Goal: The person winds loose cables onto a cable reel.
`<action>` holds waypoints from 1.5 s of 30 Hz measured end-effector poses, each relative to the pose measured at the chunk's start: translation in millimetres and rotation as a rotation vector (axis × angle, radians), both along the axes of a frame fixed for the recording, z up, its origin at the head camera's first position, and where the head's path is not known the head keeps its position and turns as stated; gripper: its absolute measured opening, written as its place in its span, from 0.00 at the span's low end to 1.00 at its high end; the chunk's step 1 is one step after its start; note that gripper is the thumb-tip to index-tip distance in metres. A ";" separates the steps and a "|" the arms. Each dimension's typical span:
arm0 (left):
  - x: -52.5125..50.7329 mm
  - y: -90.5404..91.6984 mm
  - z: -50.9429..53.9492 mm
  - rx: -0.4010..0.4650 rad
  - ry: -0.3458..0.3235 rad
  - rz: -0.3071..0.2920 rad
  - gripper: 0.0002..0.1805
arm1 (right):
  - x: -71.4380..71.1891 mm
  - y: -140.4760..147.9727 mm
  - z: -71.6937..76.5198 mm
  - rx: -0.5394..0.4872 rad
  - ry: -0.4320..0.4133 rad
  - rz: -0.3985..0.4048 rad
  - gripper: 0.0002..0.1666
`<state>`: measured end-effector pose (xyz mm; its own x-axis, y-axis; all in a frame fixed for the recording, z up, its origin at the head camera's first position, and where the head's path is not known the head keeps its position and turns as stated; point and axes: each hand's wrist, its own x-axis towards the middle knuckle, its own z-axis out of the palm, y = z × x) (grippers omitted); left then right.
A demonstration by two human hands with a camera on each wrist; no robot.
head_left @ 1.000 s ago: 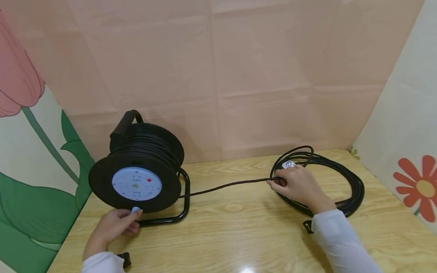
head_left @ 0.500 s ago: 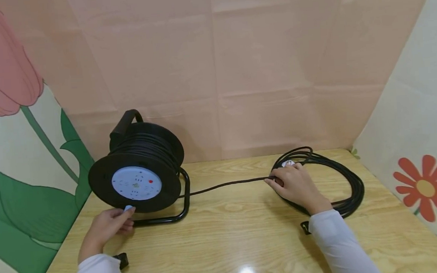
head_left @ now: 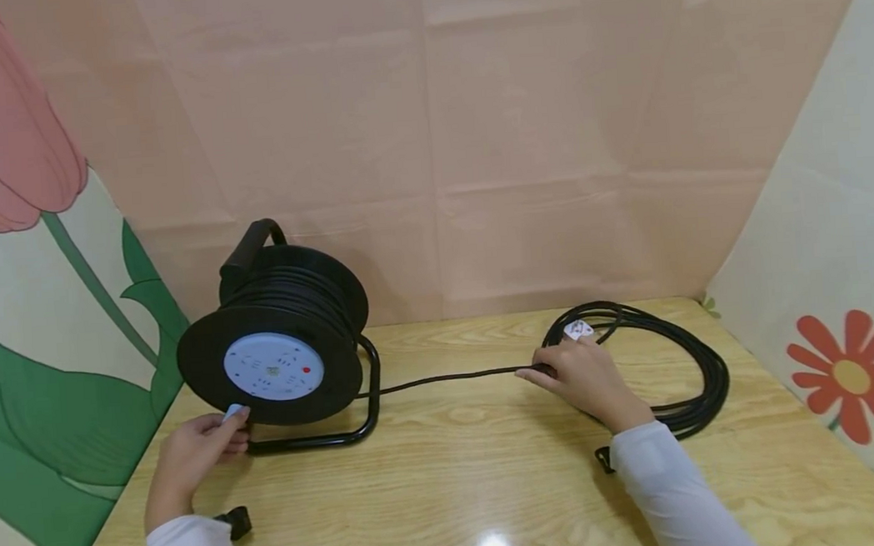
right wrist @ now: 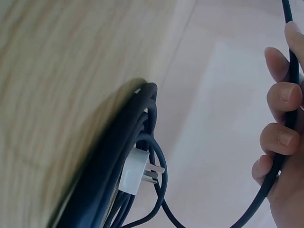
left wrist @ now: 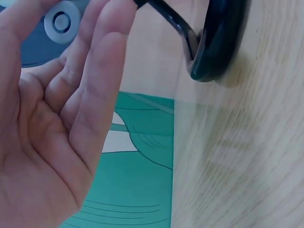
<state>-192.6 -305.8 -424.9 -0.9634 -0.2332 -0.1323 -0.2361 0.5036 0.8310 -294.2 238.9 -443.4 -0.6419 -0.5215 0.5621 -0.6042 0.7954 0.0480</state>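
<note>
A black cable reel (head_left: 200, 354) with a pale socket face stands at the left of the table in the head view, cable wound round its drum. My left hand (head_left: 186, 464) pinches the light blue knob (head_left: 233, 411) at the lower rim of its front disc; the left wrist view shows the knob's round end (left wrist: 61, 21) beside the fingers. From the reel a single black cable (head_left: 451, 377) runs right to my right hand (head_left: 590, 385), whose fingers curl round it in the right wrist view. Behind that hand lies a loose cable coil (head_left: 706, 373) with a white plug (right wrist: 134, 171).
The reel rests on a black tube stand (head_left: 312, 442) and has a carrying handle (head_left: 244, 255) on top. Under both wrists show small black strap pieces, such as the left one (head_left: 238, 521). A pink backdrop (head_left: 429, 140) closes off the wooden table (head_left: 420, 491) behind.
The knob and my left hand have moved left along the rim as the socket face turned clockwise. My right hand has shifted left and slightly nearer with the cable.
</note>
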 end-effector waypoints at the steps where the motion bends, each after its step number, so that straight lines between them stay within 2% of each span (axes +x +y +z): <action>1: 0.3 -0.4 0.3 0.007 0.003 0.007 0.37 | 0.1 0.0 -1.2 0.002 0.006 -0.002 0.17; 7: 1.2 -0.8 1.8 0.048 0.052 0.067 0.38 | -1.3 1.6 -4.5 -0.005 0.069 -0.014 0.18; 11: 2.4 0.4 2.1 0.080 0.140 0.140 0.35 | -3.5 4.6 -4.8 -0.004 0.119 -0.034 0.18; 15: 4.3 2.2 3.9 0.121 0.214 0.227 0.31 | -6.7 8.0 -5.7 -0.001 0.133 -0.071 0.19; 18: 5.4 3.4 6.3 0.134 0.227 0.282 0.30 | -8.5 10.1 -6.1 -0.009 0.130 -0.090 0.19; 28: 6.3 7.8 12.0 0.171 0.253 0.386 0.28 | -6.9 14.7 -1.3 -0.052 0.074 -0.102 0.17; 31: 7.1 9.0 14.4 0.191 0.270 0.425 0.27 | -5.7 17.7 1.2 -0.075 0.063 -0.086 0.17; 34: 7.4 10.4 17.3 0.240 0.297 0.457 0.26 | -5.9 19.6 2.9 -0.078 0.055 -0.048 0.22; 38: 7.0 11.4 20.6 0.350 0.351 0.476 0.24 | -8.2 21.8 3.0 -0.107 0.063 -0.033 0.30; 42: 6.9 11.8 23.5 0.448 0.406 0.467 0.21 | -10.1 27.4 1.8 -0.151 0.090 -0.070 0.28; 45: 7.3 13.3 26.8 0.492 0.433 0.453 0.21 | -9.3 28.6 2.5 -0.149 0.081 -0.076 0.24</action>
<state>-185.2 -292.5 -398.1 -0.7781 -0.6267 0.0429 0.0650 -0.0124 0.9978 -303.5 267.5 -440.8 -0.6261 -0.3802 0.6808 -0.5410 0.8405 -0.0281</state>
